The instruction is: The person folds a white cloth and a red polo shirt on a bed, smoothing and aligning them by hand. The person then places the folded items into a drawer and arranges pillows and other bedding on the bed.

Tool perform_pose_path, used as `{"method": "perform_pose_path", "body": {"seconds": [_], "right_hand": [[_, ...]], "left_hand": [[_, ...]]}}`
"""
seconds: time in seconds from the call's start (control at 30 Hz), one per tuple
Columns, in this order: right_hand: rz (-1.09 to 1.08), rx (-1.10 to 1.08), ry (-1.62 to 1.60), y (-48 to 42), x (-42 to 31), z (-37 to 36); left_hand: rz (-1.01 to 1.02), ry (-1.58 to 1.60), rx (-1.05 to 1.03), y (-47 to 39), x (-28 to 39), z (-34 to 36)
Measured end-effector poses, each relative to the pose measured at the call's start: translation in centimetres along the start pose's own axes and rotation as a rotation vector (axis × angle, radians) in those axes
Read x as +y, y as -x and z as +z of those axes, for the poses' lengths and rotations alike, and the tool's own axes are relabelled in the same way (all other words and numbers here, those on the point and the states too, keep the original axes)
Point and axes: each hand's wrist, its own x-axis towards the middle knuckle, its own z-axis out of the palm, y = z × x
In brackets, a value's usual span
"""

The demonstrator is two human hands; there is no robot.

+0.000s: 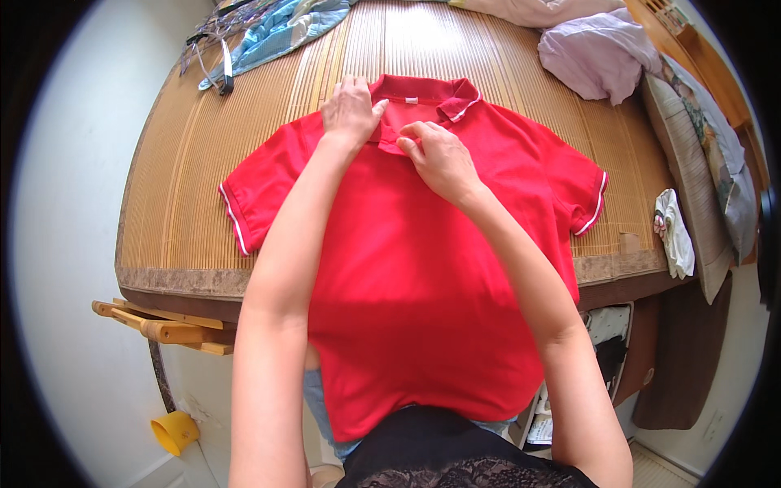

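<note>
A red short-sleeved polo shirt (439, 256) is spread front side up, with white trim on its sleeve hems and collar. Its lower part hangs over the bed's front edge against my body. My left hand (351, 113) lies over the left side of the collar, thumb apart from the fingers; its grip on the cloth is hidden. At the neck opening, the thumb and forefinger of my right hand (442, 158) pinch near the button placket (390, 141). To the right, the collar flap (462, 104) is folded outward. A small white label (412, 100) shows inside the neck.
Beneath the shirt is a bamboo sleeping mat (183, 183) on a bed. A blue cloth (287, 30) and a white-and-black frame-like object (226, 67) lie at the back left. Pillows (689, 177) and a lilac cloth (592, 55) line the right. A folding wooden piece (165, 329) juts out front left.
</note>
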Motion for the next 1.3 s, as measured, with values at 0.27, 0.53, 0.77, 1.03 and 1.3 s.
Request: {"method": "perform_pose_path", "body": {"seconds": [0.27, 0.53, 0.77, 1.03, 1.3], "right_hand": [[0.195, 0.03, -0.15, 0.7, 1.0, -0.6], [0.33, 0.283, -0.678, 2.7, 5.7, -0.2], [0.029, 0.141, -0.207, 3.1, 6.9, -1.9], [-0.149, -0.243, 0.334, -2.7, 7.2, -3.7], [-0.185, -0.356, 0.332, -3.8, 6.8, -4.4]], "left_hand": [[-0.208, 0.174, -0.463, -7.6, 1.0, -0.3], [-0.529, 1.283, -0.282, -3.9, 0.7, 3.5], [0.309, 0.785, -0.392, 0.7, 1.6, 2.6], [0.43, 0.571, -0.43, 0.2, 0.8, 3.5], [0.365, 0.544, -0.271, 0.3, 1.4, 4.6]]}}
